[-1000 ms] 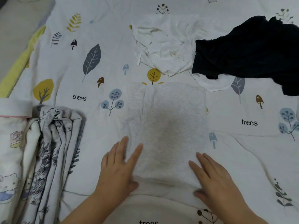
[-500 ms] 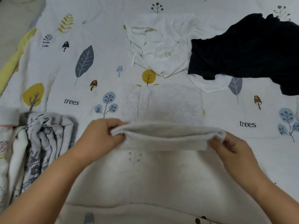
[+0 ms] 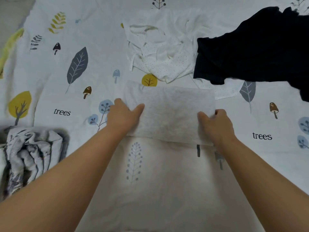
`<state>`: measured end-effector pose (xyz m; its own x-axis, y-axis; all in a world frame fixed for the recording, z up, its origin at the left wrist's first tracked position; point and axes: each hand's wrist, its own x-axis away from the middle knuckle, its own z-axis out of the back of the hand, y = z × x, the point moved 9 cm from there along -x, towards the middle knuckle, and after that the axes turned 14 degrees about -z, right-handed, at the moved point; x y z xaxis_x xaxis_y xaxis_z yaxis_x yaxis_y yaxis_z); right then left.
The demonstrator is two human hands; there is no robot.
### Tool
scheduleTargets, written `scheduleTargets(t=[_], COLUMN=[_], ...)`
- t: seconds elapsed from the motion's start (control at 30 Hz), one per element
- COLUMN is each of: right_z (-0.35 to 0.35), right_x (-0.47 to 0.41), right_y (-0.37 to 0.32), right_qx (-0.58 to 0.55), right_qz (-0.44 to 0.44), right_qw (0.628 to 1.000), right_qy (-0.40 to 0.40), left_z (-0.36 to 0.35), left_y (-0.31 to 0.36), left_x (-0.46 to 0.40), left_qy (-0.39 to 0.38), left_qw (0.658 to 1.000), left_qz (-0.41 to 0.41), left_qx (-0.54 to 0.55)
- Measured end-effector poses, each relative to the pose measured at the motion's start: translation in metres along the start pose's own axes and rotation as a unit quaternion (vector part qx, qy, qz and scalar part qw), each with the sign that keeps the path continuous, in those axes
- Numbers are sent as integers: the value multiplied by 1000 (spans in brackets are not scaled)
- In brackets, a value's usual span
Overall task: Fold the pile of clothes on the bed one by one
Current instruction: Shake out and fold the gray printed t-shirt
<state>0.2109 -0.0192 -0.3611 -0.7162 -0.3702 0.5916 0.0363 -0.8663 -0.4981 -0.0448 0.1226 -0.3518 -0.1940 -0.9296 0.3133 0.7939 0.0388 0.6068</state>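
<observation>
only readable writing here is the word "trees" printed on the bedspread (image 3: 50,77), once at the left by the yellow tree motif and once at the right near the blue ones. no tags or brand labels i can make out on any of the clothes

the fuzzy white garment (image 3: 172,113) sits mid-bed, folded into a neat rectangle with straight top and right edges. left hand (image 3: 124,117) lies on its left edge, fingers fairly straight and thumb spread out over the fabric, pressing rather than grabbing. right hand (image 3: 215,124) is at the right edge with thumb on top and fingers curled round the side, so it's got a pinch on that edge

just beyond it is the crumpled white dotted garment (image 3: 160,52), nearly touching the folded piece's far edge, and the black garment (image 3: 255,52) overlaps that one's right side and runs off the right of the frame. folded patterned stack (image 3: 33,156) sits at the left edge, well apart from the hands

open bedspread between the stack and the left hand, and a broad bare stretch on the near side between the forearms
</observation>
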Motion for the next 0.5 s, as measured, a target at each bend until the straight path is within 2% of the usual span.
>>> scheduleTargets(t=[0.13, 0.27, 0.5], right_z=[-8, -12, 26], right_x=[-2, 9, 76], right_y=[4, 4, -13], right_qx=[6, -24, -63], right_qz=[-12, 13, 106], right_qw=[1000, 999, 992], right_qy=[-28, -41, -40], left_z=[-8, -16, 10], left_y=[-4, 1, 10], left_x=[6, 14, 68], left_qy=[-17, -67, -86], left_qw=[988, 966, 937], left_qz=[-15, -19, -9], left_qx=[152, 248, 339])
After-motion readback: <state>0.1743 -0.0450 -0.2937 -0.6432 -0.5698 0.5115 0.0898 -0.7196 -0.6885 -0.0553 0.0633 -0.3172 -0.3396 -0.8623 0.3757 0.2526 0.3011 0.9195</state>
